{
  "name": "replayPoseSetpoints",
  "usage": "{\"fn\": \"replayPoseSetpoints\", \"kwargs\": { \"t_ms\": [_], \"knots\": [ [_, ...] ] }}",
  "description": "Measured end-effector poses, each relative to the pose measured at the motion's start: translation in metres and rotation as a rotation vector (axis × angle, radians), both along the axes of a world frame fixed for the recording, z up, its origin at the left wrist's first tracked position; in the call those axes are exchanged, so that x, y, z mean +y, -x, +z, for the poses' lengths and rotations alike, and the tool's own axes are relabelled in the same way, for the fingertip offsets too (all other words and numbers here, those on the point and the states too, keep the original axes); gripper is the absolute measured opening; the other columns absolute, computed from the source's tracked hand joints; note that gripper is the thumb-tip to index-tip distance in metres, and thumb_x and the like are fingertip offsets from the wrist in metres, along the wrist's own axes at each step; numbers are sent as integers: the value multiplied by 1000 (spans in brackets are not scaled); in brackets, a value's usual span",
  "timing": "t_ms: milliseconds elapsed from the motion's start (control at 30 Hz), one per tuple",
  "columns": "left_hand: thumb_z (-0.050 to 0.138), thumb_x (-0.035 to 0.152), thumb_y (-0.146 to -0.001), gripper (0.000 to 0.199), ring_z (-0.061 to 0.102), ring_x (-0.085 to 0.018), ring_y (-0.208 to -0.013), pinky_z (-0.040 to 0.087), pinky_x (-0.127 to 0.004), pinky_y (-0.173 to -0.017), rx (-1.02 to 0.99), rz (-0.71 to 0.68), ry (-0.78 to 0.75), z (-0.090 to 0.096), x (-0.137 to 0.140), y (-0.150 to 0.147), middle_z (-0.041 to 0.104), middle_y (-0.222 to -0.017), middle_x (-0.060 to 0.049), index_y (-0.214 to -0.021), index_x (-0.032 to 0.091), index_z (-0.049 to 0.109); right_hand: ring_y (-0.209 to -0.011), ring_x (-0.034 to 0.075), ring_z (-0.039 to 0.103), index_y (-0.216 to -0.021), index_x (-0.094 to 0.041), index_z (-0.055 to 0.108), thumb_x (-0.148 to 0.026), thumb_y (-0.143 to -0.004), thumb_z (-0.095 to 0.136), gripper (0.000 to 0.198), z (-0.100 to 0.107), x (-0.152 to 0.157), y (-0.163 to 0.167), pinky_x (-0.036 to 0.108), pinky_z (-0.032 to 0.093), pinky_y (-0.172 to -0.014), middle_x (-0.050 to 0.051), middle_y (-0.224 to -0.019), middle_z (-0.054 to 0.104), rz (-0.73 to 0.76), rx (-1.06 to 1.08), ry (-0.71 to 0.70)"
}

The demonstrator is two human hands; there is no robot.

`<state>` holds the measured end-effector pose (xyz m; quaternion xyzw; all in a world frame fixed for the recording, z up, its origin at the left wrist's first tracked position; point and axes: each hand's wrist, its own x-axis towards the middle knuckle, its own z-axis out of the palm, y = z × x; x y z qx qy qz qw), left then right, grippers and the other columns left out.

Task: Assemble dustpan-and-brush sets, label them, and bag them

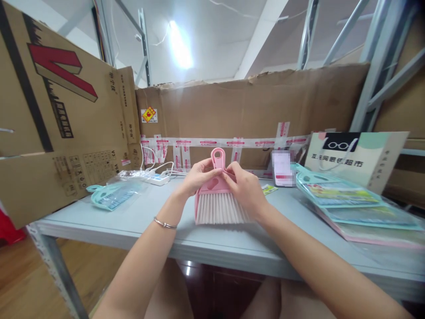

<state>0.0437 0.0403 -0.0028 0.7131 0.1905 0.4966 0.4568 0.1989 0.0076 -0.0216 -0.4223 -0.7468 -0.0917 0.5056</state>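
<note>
A pink hand brush (217,208) with white bristles is held upright over the front of the table, its handle with a hanging hole pointing up. Behind the bristles shows the pink edge of a dustpan (196,204), nested with the brush. My left hand (199,176) is closed on the left side near the handle's base, thumb across the front. From the right, my right hand (247,188) grips the brush near the same spot, its thumb close to the left one. The back of the dustpan is hidden.
At the left lies a bagged teal dustpan set (114,196) near a white power strip (156,178). On the right are stacked teal dustpan sets (341,195), a phone (283,168) and a paper bag (358,155). Cardboard (219,110) walls the table's back; a large carton (73,110) stands left.
</note>
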Motion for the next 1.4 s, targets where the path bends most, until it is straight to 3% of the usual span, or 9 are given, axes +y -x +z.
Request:
{"fn": "replayPoseSetpoints", "kwargs": {
  "t_ms": [100,167,300,467,600,733,933,1233,1400],
  "knots": [
    [71,34,-68,40,62,-18,-91,46,-30,-81,13,56,-37,-1,1,-1,66,-103,-8,-103,15,65,-73,19,49,-70,-21,50,-40,-87,43,27,2,3,-3,30,34,-64,6,-78,52,-82,-58,-123],
    [71,34,-68,42,62,-19,-90,47,-32,-82,25,91,-44,-1,1,-1,67,-103,-9,-105,15,65,-77,21,47,-69,-20,51,-45,-83,49,28,3,9,-5,33,36,-68,6,-79,50,-107,13,-129],
    [71,34,-68,44,63,-19,-86,47,-32,-81,18,137,-42,0,1,-1,67,-101,-11,-107,14,64,-75,19,52,-84,-19,56,-52,-67,65,38,3,21,-10,33,43,-68,4,-79,56,88,290,128],
    [68,33,-71,43,62,-19,-89,47,-30,-79,38,140,-80,1,-1,-2,67,-104,-12,-109,14,63,-76,17,58,-91,-18,67,-49,-69,62,39,5,20,-9,30,50,-64,3,-86,66,510,510,435],
    [64,34,-75,42,61,-20,-89,46,-29,-79,115,219,-196,0,0,-4,68,-105,-8,-113,16,63,-60,12,55,-86,-16,72,-47,-58,71,42,10,17,-6,28,51,-54,0,-72,65,559,685,585],
    [63,33,-75,41,60,-21,-92,45,-30,-83,142,288,-264,0,-2,-7,68,-105,-7,-112,16,64,-55,12,54,-77,-17,75,-47,-58,71,37,12,18,-6,27,50,-51,-1,-63,63,467,684,492],
    [63,33,-76,40,59,-23,-98,45,-32,-84,122,255,-227,2,-4,-8,66,-111,-9,-111,14,65,-61,17,57,-76,-17,75,-44,-67,63,30,9,19,-6,27,46,-54,-1,-63,66,358,550,370],
    [69,33,-69,38,62,-20,-87,47,-28,-75,51,230,-92,4,-3,-9,69,-102,-8,-101,14,70,-58,16,56,-72,-17,72,-44,-74,55,31,5,21,-6,26,46,-51,-2,-62,63,376,460,334],
    [70,29,-64,29,59,-15,-68,47,-24,-59,12,356,-25,5,-6,-14,71,-80,-6,-88,13,73,-64,18,60,-87,-19,73,-42,-75,56,32,2,24,-6,28,50,-58,0,-71,67,412,465,350]
  ]
}}
